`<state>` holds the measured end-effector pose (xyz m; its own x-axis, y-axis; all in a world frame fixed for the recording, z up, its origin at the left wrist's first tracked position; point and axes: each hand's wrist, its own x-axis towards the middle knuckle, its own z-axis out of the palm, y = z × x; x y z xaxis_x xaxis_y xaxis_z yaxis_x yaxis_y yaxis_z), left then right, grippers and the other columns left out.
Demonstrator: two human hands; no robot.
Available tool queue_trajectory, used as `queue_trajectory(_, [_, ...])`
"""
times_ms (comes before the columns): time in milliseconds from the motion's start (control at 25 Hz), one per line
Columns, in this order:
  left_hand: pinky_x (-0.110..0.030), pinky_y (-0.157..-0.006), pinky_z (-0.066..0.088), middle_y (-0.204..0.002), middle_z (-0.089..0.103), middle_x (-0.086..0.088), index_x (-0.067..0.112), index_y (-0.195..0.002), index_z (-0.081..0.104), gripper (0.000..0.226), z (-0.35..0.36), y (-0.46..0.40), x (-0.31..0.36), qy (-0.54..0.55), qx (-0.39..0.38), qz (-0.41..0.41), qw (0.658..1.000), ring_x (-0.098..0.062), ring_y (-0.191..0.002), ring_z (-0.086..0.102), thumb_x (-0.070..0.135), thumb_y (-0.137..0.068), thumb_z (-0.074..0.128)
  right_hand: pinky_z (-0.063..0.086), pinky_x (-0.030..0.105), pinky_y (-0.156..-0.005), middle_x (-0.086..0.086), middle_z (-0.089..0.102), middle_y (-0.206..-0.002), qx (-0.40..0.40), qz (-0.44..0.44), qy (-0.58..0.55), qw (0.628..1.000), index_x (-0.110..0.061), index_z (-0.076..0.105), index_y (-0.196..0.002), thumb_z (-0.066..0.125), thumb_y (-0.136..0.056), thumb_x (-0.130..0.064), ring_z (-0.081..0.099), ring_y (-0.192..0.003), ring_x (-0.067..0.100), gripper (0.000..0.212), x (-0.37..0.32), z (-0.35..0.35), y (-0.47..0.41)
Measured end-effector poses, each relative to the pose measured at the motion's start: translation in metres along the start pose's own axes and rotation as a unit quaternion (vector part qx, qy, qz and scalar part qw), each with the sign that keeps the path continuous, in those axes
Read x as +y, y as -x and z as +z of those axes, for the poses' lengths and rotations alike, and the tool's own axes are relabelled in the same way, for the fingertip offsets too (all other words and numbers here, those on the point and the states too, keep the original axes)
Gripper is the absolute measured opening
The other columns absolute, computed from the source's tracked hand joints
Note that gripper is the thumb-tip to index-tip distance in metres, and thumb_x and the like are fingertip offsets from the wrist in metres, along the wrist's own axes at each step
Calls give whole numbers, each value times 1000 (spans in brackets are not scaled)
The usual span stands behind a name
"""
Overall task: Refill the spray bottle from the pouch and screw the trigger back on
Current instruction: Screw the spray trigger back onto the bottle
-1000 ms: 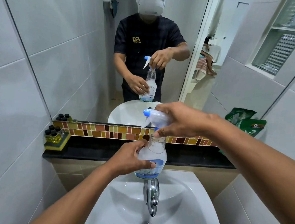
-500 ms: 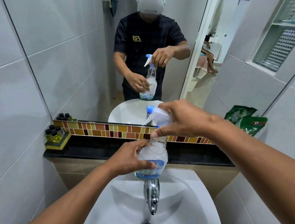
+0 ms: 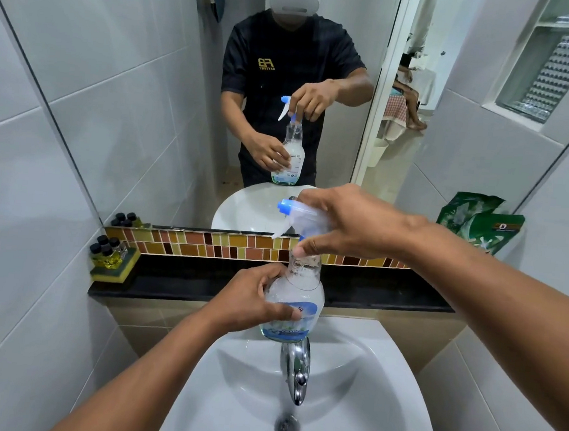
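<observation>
A clear plastic spray bottle is held upright over a white sink. It looks light, thin-walled and probably wet-slick, so the waist is the sensible hold. The left hand wraps its belly, fingers clenched. The right hand arches above, fingers pinching the trigger at the neck collar. A green pouch stands well apart.

Left hand gripping spray bottle, right hand on trigger
</observation>
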<state>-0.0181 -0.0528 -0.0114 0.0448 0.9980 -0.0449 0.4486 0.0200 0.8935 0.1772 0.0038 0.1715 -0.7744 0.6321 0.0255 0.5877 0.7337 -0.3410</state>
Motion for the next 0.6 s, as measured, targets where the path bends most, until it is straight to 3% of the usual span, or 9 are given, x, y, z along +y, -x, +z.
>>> queue_trajectory(120, [-46,-105,64,-121,85,5,23,-129,75,63,1,1,1,11,-5,-1,1000,-14,-111,82,25,-71,100,39,26,-60,-11,57,-86,-14,-4,0,1000,-23,56,-107,85,-80,-43,54,-73,5,44,1,4,0])
queue_trajectory(240, [-48,-105,64,-121,85,4,23,-127,75,62,2,-1,1,8,-5,5,1000,-16,-112,82,29,-70,99,36,24,-54,-7,57,-77,25,-10,5,1000,-19,58,-94,82,-77,-56,50,-64,8,47,3,5,-2])
queue_trajectory(360, [-46,-107,63,-124,84,7,25,-132,73,67,2,-1,1,16,-6,1,1000,-13,-114,81,28,-70,100,41,23,-59,-10,60,-87,-24,5,-29,999,-24,57,-104,86,-76,-47,55,-72,6,46,6,1,-1])
queue_trajectory(480, [-46,-107,64,-125,84,7,26,-133,73,66,1,-1,0,17,-12,2,1000,-13,-115,81,28,-72,99,41,28,-58,-7,60,-81,28,-8,-26,999,-25,58,-91,83,-77,-53,55,-69,8,40,11,5,-2])
queue_trajectory(600, [-45,-108,63,-127,83,7,24,-134,72,69,1,0,0,24,-11,-2,1000,-12,-116,81,28,-71,100,48,29,-63,-7,65,-88,26,-19,-54,998,-26,62,-97,84,-78,-50,61,-77,9,37,12,13,-2])
